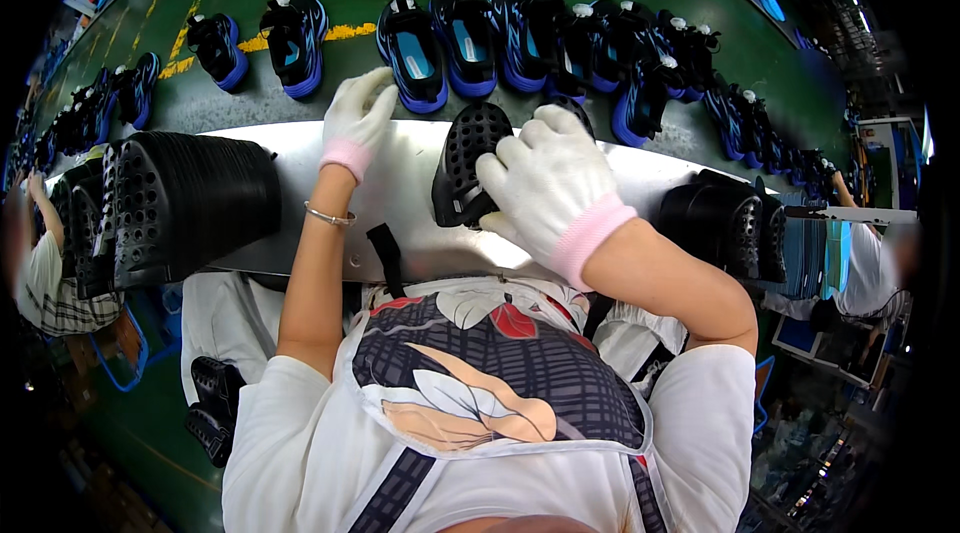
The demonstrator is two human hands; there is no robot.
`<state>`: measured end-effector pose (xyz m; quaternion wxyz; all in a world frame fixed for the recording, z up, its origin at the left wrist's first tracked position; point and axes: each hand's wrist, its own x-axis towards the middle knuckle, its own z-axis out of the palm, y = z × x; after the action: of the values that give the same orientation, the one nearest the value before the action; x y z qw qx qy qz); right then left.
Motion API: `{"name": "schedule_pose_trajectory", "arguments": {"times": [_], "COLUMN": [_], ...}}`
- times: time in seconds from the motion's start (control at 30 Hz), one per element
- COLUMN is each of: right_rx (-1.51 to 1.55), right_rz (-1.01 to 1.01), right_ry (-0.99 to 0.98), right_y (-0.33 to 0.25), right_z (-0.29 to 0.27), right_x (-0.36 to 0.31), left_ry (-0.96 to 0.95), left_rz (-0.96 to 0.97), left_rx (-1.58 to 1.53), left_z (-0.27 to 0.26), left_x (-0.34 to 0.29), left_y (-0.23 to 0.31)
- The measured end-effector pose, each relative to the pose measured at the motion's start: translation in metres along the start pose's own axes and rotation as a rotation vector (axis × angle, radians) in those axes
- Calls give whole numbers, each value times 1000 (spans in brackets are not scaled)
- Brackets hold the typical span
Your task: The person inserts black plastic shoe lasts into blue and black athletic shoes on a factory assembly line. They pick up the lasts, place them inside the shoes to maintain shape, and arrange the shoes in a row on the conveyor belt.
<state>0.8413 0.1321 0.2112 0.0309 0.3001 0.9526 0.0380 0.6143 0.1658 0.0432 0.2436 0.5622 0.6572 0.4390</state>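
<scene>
The gloved right hand (pixel 555 178) grips a holed black insert (pixel 468 158) by its right side over the middle of the steel bench (pixel 300 158); the gloved left hand (pixel 360 118), empty with fingers parted, is just beside the heel of a shoe (pixel 435 96), touching or not I cannot tell. Farther out, a left stack (pixel 210 208) and a right stack (pixel 700 225) of black inserts flank them, and more shoes (pixel 525 43) line the far side.
</scene>
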Motion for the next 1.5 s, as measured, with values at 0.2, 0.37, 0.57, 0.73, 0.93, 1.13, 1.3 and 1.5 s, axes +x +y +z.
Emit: {"name": "schedule_pose_trajectory", "arguments": {"times": [0.2, 0.37, 0.57, 0.73, 0.93, 1.13, 1.3, 1.5], "right_rx": [-54, 25, -26, 9, 38, 157, 235, 240], "right_rz": [-5, 87, 62, 27, 28, 43, 71, -93], "right_ry": [-85, -262, -375, -455, -465, -405, -94, 180], "right_y": [-3, 3, 7, 8, 14, 26, 34, 18], "right_z": [12, -2, 6, -2, 4, -41, -58, -42], "right_x": [9, 13, 26, 21, 17, 13, 14, 39], "left_ry": [-20, -26, -94, -173, -200, -165, -177, -684], "left_rz": [-68, 82, 50, -80, -50, -120, -236, -473], "left_rx": [-119, -120, -164, -169, -152, -343, -675, -1779], "left_z": [-11, -3, 1, 8, 14, 9, -21, -26], "left_x": [-9, -8, -3, -4, -6, -2, 7, 5], "left_y": [-5, -7, -21, -17, -14, -7, 44, 82]}}
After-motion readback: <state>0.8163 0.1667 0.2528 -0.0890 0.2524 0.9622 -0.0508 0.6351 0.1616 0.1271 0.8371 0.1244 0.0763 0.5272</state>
